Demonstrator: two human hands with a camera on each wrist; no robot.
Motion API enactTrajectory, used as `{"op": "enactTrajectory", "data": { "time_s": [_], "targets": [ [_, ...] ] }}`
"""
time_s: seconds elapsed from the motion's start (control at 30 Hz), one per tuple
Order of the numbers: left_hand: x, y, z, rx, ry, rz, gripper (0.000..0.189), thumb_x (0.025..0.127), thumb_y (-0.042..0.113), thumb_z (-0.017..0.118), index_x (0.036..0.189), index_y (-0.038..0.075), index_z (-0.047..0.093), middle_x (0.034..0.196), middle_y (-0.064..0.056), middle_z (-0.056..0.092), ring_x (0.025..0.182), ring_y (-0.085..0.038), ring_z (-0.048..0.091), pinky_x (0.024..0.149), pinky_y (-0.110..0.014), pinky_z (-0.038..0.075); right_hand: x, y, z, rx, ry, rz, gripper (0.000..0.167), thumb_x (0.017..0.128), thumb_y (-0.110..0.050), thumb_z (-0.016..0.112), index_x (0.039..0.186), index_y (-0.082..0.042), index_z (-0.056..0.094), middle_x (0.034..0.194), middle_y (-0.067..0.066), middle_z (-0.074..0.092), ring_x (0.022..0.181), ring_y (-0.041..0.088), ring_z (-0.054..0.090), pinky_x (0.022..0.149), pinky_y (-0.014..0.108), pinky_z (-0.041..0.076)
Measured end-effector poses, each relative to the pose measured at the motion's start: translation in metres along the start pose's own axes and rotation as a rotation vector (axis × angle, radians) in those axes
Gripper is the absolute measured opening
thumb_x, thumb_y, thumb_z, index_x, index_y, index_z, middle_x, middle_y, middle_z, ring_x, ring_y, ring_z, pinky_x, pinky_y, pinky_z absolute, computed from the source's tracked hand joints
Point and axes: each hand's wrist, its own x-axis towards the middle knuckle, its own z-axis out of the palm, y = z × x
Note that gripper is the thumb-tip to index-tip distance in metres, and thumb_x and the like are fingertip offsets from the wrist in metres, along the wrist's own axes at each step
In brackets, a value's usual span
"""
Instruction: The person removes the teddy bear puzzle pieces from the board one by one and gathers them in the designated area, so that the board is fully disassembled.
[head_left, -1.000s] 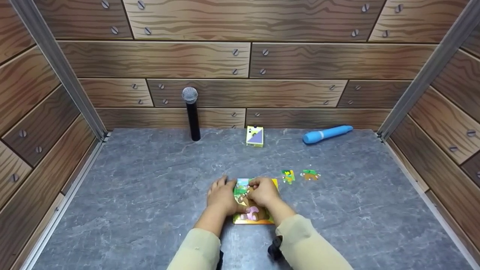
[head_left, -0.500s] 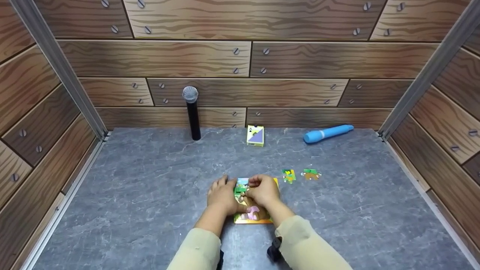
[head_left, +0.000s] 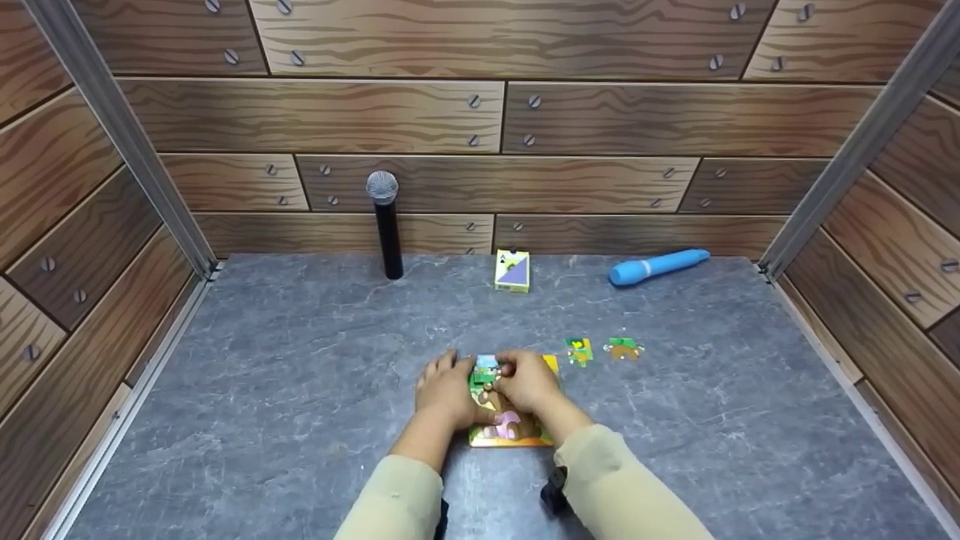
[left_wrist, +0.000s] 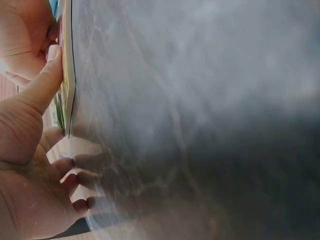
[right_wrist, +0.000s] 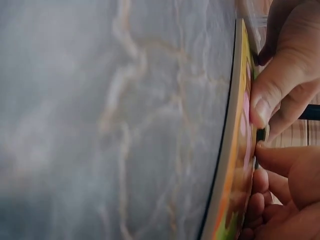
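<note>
A colourful jigsaw puzzle (head_left: 510, 442) with a picture of a brown animal lies flat on the table before me. My left hand (head_left: 446, 394) rests along its left side with fingers spread, and its thumb lies across the picture. Curled over the upper middle, my right hand (head_left: 531, 382) pinches a small green puzzle piece (head_left: 484, 377) between thumb and finger, partly hidden by the hand. In the right wrist view a thin dark edge of that piece shows between the thumbs. Two loose pieces lie beyond to the right: a yellow-green one (head_left: 579, 351) and a brown-green one (head_left: 623, 348).
Along the back of the grey table (head_left: 300, 337) stand a black microphone (head_left: 388, 232) and a yellow-and-purple playing-card box (head_left: 512, 271). A blue microphone-shaped object (head_left: 659, 267) lies at the back right. Wood-patterned walls enclose the back and sides.
The right hand's fingers have shifted slightly over the upper part of the puzzle. The left hand and the loose pieces stay in place.
</note>
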Motion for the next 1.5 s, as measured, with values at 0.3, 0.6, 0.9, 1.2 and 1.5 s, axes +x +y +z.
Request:
{"op": "enactTrajectory", "data": {
  "time_s": [0.3, 0.6, 0.9, 1.2, 1.5],
  "targets": [
    [-0.001, 0.002, 0.0, 0.002, -0.006, 0.001, 0.109, 0.063, 0.052, 0.101, 0.154, 0.01, 0.055, 0.165, -0.021, 0.038, 0.151, -0.047, 0.032, 0.123, -0.062, 0.028, 0.002, 0.001, -0.006, 0.021, -0.038, -0.013, 0.038, 0.084, 0.003, 0.081, 0.121, 0.002, 0.071, 0.088, 0.002, 0.06, 0.079, 0.015, 0.057, 0.07, 0.028, 0.052],
    [-0.002, 0.003, 0.0, 0.004, -0.012, 0.0, 0.112, 0.063, 0.052, 0.1, 0.156, 0.011, 0.053, 0.167, -0.02, 0.035, 0.152, -0.046, 0.03, 0.124, -0.061, 0.025, 0.002, 0.004, -0.024, 0.082, 0.019, -0.004, 0.041, 0.085, 0.005, 0.081, 0.125, 0.004, 0.07, 0.095, 0.009, 0.06, 0.084, 0.022, 0.061, 0.076, 0.038, 0.059],
    [-0.004, 0.005, -0.005, 0.015, -0.011, -0.01, 0.11, 0.064, 0.052, 0.101, 0.155, 0.012, 0.055, 0.167, -0.02, 0.036, 0.152, -0.045, 0.032, 0.125, -0.061, 0.025, 0.0, 0.014, -0.057, 0.075, 0.078, -0.058, 0.042, 0.088, 0.003, 0.08, 0.129, 0.006, 0.07, 0.103, 0.015, 0.063, 0.092, 0.025, 0.057, 0.08, 0.041, 0.052],
    [-0.004, 0.005, -0.005, -0.005, -0.011, -0.014, 0.108, 0.065, 0.05, 0.101, 0.155, 0.011, 0.054, 0.166, -0.02, 0.036, 0.152, -0.045, 0.032, 0.124, -0.06, 0.027, -0.002, 0.028, -0.084, 0.052, 0.107, -0.093, 0.043, 0.088, 0.003, 0.079, 0.13, 0.007, 0.07, 0.095, 0.01, 0.058, 0.078, 0.019, 0.05, 0.068, 0.032, 0.045],
    [-0.006, 0.007, -0.007, -0.006, -0.015, -0.012, 0.11, 0.065, 0.052, 0.1, 0.156, 0.011, 0.053, 0.167, -0.021, 0.036, 0.152, -0.046, 0.031, 0.124, -0.061, 0.026, -0.005, 0.049, -0.116, 0.01, 0.148, -0.07, 0.047, 0.088, 0.002, 0.079, 0.132, 0.011, 0.066, 0.106, 0.022, 0.064, 0.092, 0.028, 0.057, 0.076, 0.035, 0.049]
  ]
}}
